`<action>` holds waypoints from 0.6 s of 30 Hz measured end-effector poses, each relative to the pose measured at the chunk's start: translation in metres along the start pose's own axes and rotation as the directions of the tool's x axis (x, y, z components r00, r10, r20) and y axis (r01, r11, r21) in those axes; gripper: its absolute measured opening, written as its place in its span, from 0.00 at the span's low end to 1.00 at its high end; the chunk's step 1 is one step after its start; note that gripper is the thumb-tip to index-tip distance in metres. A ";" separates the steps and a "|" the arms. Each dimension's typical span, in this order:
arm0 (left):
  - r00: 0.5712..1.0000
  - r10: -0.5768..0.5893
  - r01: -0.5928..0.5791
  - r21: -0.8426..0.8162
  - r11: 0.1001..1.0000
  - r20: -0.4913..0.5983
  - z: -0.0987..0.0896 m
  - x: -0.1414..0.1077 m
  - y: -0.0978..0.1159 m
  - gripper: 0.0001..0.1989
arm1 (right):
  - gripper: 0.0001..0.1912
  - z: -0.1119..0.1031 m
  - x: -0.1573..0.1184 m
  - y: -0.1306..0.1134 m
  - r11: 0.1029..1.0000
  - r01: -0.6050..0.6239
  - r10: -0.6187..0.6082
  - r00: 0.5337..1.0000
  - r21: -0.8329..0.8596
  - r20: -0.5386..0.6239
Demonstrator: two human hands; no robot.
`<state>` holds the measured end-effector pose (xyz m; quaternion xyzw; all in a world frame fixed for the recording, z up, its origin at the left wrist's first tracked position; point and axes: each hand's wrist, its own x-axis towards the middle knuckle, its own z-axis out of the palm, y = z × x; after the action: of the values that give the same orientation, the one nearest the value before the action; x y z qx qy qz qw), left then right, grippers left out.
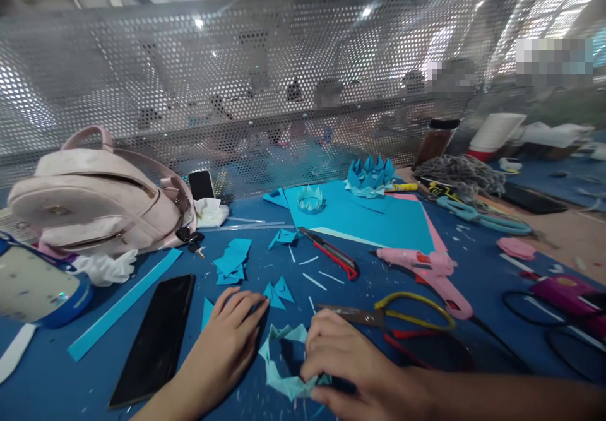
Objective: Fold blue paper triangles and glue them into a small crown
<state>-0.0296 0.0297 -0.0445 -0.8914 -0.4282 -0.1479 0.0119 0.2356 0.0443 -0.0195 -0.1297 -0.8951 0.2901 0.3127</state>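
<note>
A ring of folded light-blue paper (274, 370) lies low in the middle of the view. My right hand (343, 358) has its fingers closed on the ring's right side. Left of the ring, my left hand (231, 329) rests palm down with its fingers spread, the fingertips beside small folded blue pieces (280, 291). A blue triangle (207, 310) lies at the outer edge of that hand. Farther back are a stack of cut blue pieces (233, 260), another folded piece (284, 238), a small pale paper crown (310, 199) and a taller blue crown (370, 175).
Yellow-and-red scissors (379, 315), a red cutter (334, 254) and a pink glue gun (433, 269) lie right of centre. A black phone (154, 339), blue strip (125, 301), pink bag (95, 200) and tumbler (40, 282) are left. Blue sheets (402, 222) lie behind.
</note>
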 end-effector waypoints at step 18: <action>0.997 0.022 -0.026 -0.052 0.998 -0.073 -0.001 0.000 0.002 0.23 | 0.19 0.003 -0.002 0.003 0.999 0.002 -0.002 1.000 -0.033 -0.005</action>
<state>-0.0287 0.0283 -0.0438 -0.8906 -0.4126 -0.1913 0.0058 0.2355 0.0442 -0.0240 -0.1346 -0.8991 0.2748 0.3129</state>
